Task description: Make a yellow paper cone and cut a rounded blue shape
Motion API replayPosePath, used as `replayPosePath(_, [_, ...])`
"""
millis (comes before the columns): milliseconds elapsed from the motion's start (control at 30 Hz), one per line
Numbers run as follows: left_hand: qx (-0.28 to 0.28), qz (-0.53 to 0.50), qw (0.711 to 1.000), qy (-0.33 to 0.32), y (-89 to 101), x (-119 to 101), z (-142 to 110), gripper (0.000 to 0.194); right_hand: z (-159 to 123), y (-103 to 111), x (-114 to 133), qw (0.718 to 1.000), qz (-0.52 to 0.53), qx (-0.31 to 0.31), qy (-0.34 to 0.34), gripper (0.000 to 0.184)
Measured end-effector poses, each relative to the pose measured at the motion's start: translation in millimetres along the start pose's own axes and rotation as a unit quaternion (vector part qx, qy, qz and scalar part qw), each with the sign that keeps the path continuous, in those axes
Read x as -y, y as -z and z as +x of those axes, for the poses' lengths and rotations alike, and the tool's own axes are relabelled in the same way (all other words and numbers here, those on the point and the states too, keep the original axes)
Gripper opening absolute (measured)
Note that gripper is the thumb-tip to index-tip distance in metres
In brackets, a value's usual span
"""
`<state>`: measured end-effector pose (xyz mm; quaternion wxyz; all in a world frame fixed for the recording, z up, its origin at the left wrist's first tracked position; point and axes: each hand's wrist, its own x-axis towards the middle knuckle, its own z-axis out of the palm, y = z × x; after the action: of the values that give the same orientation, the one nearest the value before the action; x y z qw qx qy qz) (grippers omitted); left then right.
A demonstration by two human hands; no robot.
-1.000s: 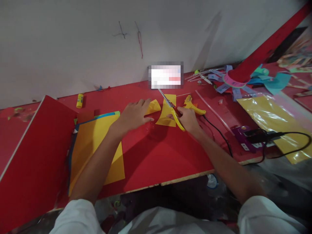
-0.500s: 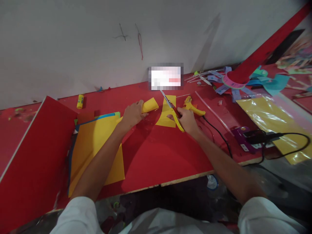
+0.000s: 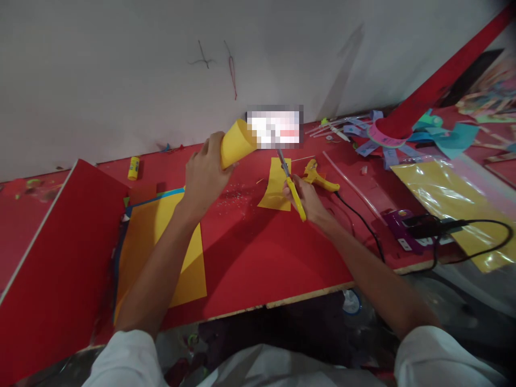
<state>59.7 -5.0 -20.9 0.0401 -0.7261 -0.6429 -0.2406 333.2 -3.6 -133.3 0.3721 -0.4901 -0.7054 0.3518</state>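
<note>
My left hand [image 3: 208, 174] is wrapped round a rolled tube of yellow paper [image 3: 237, 145], lifted above the table and tilted, its open end turned right. In my right hand [image 3: 308, 198] is a pair of scissors with yellow handles [image 3: 295, 198], blades pointing up and away. Beneath the scissors a cut piece of yellow paper [image 3: 274, 188] lies flat on the red table. Just right of the scissors rests a yellow glue gun [image 3: 318, 176] with a black cord.
Yellow sheets [image 3: 141, 231] are stacked at the left beside an upright red board [image 3: 52, 263]. A glue stick [image 3: 133, 168] stands behind them. At the right are a purple power socket [image 3: 405, 228], a plastic-wrapped yellow pack [image 3: 451, 199] and a red pole [image 3: 439, 75]. A blurred-out rectangle [image 3: 278, 129] is at the back.
My left hand has raised the yellow paper tube off the table, up and toward the wall. The scissors have turned slightly in my right hand, which stays near the same spot.
</note>
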Motion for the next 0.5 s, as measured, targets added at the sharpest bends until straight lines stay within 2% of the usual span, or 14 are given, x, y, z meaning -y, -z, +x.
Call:
replayPosePath(233, [0.099,-0.012,0.995,-0.018,23.1,-11.3,-3.1,0.064,-0.5,3.3,0.5,0.999,-0.051,0.011,-0.006,0.042])
replayPosePath(500, [0.098,-0.010,0.995,-0.021,25.9,-14.5,-3.9,0.062,-1.8,3.8,4.3,0.997,-0.065,0.029,-0.001,0.042])
